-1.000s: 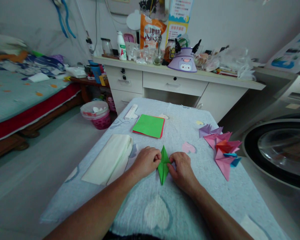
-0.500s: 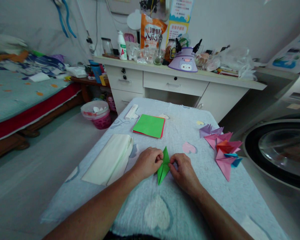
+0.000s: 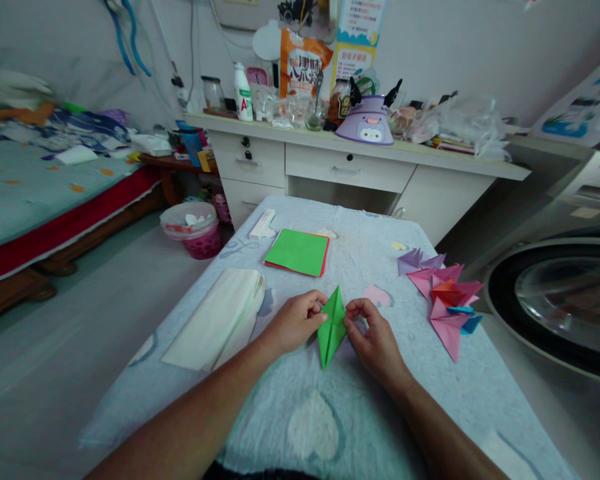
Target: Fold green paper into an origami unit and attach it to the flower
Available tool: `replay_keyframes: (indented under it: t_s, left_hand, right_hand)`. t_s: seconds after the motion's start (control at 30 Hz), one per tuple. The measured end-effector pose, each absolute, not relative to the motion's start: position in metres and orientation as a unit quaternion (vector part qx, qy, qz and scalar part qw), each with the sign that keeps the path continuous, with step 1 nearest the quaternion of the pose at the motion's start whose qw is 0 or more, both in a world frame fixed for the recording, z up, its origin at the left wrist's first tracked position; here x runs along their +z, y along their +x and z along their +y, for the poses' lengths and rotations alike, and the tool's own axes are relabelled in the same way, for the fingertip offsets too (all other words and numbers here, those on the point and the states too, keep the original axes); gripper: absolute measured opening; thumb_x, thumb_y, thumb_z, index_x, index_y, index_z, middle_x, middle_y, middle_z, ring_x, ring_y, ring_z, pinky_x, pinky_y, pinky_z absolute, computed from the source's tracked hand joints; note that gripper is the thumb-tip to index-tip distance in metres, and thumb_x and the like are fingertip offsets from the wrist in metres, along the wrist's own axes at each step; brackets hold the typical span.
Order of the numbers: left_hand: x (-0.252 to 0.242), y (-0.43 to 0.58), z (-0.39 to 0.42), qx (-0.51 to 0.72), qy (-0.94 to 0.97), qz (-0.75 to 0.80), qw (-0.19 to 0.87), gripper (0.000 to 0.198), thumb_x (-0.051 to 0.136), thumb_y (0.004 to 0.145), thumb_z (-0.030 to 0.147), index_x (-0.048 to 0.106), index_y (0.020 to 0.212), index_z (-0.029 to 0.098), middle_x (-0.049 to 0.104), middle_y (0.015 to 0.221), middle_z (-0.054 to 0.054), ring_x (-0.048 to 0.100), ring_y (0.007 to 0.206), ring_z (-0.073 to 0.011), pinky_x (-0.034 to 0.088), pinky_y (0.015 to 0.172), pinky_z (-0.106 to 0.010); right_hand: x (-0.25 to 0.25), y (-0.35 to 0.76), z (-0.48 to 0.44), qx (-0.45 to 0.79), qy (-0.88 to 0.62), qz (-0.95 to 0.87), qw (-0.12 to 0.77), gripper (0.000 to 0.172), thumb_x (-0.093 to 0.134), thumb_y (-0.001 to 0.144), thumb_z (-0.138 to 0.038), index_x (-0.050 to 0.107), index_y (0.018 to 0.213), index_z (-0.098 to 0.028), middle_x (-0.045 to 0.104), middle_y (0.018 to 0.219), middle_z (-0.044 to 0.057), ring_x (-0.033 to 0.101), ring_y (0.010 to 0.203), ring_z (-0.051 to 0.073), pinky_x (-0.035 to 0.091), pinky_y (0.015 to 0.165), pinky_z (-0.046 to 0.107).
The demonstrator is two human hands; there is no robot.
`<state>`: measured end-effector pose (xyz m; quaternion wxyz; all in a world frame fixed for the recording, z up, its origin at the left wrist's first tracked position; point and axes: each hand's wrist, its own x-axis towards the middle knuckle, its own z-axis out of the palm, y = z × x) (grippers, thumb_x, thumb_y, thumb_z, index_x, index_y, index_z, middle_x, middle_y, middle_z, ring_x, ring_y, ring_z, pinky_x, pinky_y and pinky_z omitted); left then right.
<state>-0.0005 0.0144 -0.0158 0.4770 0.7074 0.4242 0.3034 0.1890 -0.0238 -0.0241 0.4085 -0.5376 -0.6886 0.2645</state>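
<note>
A green folded paper piece [image 3: 333, 328], kite-shaped with points at top and bottom, is held just above the light blue towel-covered table [image 3: 360, 407]. My left hand [image 3: 295, 321] pinches its left corner with fingers closed. My right hand [image 3: 375, 335] pinches its right corner the same way. A stack of square paper sheets [image 3: 298, 252], green on top with red beneath, lies further back on the table.
Several folded pink, purple, orange and blue paper pieces [image 3: 447, 297] lie at the right. A folded cream cloth [image 3: 219, 317] lies at the left. A cluttered white desk [image 3: 360, 157] stands behind, a bed [image 3: 35, 193] at left, a washing machine drum [image 3: 555, 300] at right, a pink bin [image 3: 193, 228] on the floor.
The green piece has been spread wider between my hands, from a narrow sliver to a broad kite. Both hands have lifted slightly and moved apart.
</note>
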Motion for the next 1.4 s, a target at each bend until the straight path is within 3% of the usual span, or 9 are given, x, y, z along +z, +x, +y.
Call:
replay_keyframes:
  t_s: [0.17, 0.27, 0.33, 0.63, 0.77, 0.9, 1.03, 1.2, 1.4]
  left_hand:
    - [-0.015, 0.001, 0.016, 0.363, 0.63, 0.389, 0.566, 0.017, 0.058, 0.078, 0.023, 0.054, 0.094, 0.016, 0.052, 0.062, 0.007, 0.044, 0.055, -0.0085, 0.032, 0.055, -0.021]
    - [-0.014, 0.004, 0.015, 0.393, 0.599, 0.379, 0.586, 0.022, 0.059, 0.078, 0.024, 0.05, 0.097, 0.017, 0.05, 0.061, 0.008, 0.042, 0.052, -0.0077, 0.03, 0.053, -0.021]
    - [-0.015, 0.006, 0.013, 0.412, 0.59, 0.379, 0.582, 0.02, 0.06, 0.079, 0.022, 0.048, 0.095, 0.018, 0.05, 0.063, 0.008, 0.043, 0.054, -0.008, 0.031, 0.053, -0.02]
    - [-0.013, 0.012, 0.004, 0.448, 0.706, 0.411, 0.363, 0.011, 0.06, 0.075, 0.007, 0.055, 0.075, 0.017, 0.053, 0.086, 0.0, 0.052, 0.078, -0.0122, 0.041, 0.07, -0.023]
    - [-0.011, 0.013, 0.001, 0.424, 0.726, 0.393, 0.373, 0.012, 0.056, 0.077, 0.006, 0.058, 0.078, 0.018, 0.055, 0.081, 0.001, 0.054, 0.071, -0.0112, 0.042, 0.066, -0.023]
    - [-0.008, 0.013, -0.002, 0.426, 0.733, 0.369, 0.382, 0.015, 0.053, 0.078, 0.006, 0.061, 0.085, 0.017, 0.059, 0.083, -0.001, 0.058, 0.077, -0.0127, 0.045, 0.072, -0.023]
    - [-0.002, 0.01, -0.004, 0.422, 0.733, 0.345, 0.408, 0.013, 0.059, 0.081, 0.016, 0.063, 0.093, 0.016, 0.064, 0.089, -0.003, 0.061, 0.082, -0.0149, 0.047, 0.077, -0.025]
    - [0.001, 0.01, -0.005, 0.407, 0.72, 0.384, 0.412, 0.027, 0.069, 0.077, 0.027, 0.065, 0.1, 0.014, 0.068, 0.088, -0.005, 0.062, 0.082, -0.0179, 0.048, 0.075, -0.027]
    - [-0.006, 0.009, -0.002, 0.421, 0.679, 0.379, 0.467, 0.018, 0.056, 0.087, 0.023, 0.069, 0.097, 0.015, 0.07, 0.087, -0.004, 0.064, 0.081, -0.0166, 0.048, 0.075, -0.026]
  right_hand:
    - [-0.022, 0.189, -0.025, 0.311, -0.515, -0.679, 0.421, 0.021, 0.054, 0.088, -0.027, 0.055, 0.107, -0.02, 0.062, 0.098, 0.005, 0.058, 0.093, 0.02, 0.046, 0.084, 0.033]
    - [-0.018, 0.188, -0.025, 0.34, -0.497, -0.688, 0.405, 0.013, 0.053, 0.089, -0.031, 0.059, 0.091, -0.02, 0.061, 0.087, 0.003, 0.058, 0.086, 0.019, 0.045, 0.08, 0.031]
    - [-0.016, 0.187, -0.026, 0.354, -0.486, -0.689, 0.405, 0.017, 0.054, 0.09, -0.033, 0.057, 0.08, -0.02, 0.058, 0.077, 0.001, 0.055, 0.078, 0.017, 0.044, 0.074, 0.029]
    - [-0.024, 0.187, -0.025, 0.41, -0.458, -0.647, 0.451, 0.013, 0.06, 0.086, -0.03, 0.054, 0.08, -0.021, 0.054, 0.074, -0.002, 0.05, 0.071, 0.014, 0.041, 0.068, 0.026]
    - [-0.023, 0.186, -0.026, 0.413, -0.449, -0.65, 0.453, 0.01, 0.061, 0.086, -0.028, 0.054, 0.082, -0.021, 0.054, 0.076, -0.002, 0.05, 0.073, 0.014, 0.041, 0.07, 0.026]
    - [-0.017, 0.186, -0.028, 0.413, -0.441, -0.656, 0.453, 0.011, 0.062, 0.086, -0.029, 0.055, 0.086, -0.021, 0.055, 0.079, -0.001, 0.052, 0.076, 0.015, 0.042, 0.071, 0.027]
    - [-0.011, 0.187, -0.03, 0.416, -0.417, -0.672, 0.449, 0.013, 0.06, 0.087, -0.033, 0.056, 0.091, -0.021, 0.057, 0.085, 0.001, 0.055, 0.083, 0.018, 0.044, 0.077, 0.03]
    - [-0.005, 0.188, -0.033, 0.406, -0.398, -0.697, 0.437, 0.015, 0.054, 0.09, -0.033, 0.057, 0.1, -0.021, 0.059, 0.091, 0.003, 0.056, 0.089, 0.02, 0.044, 0.082, 0.032]
    - [-0.006, 0.187, -0.031, 0.349, -0.421, -0.713, 0.439, 0.013, 0.054, 0.09, -0.027, 0.058, 0.1, -0.022, 0.059, 0.09, 0.002, 0.057, 0.087, 0.019, 0.045, 0.08, 0.031]
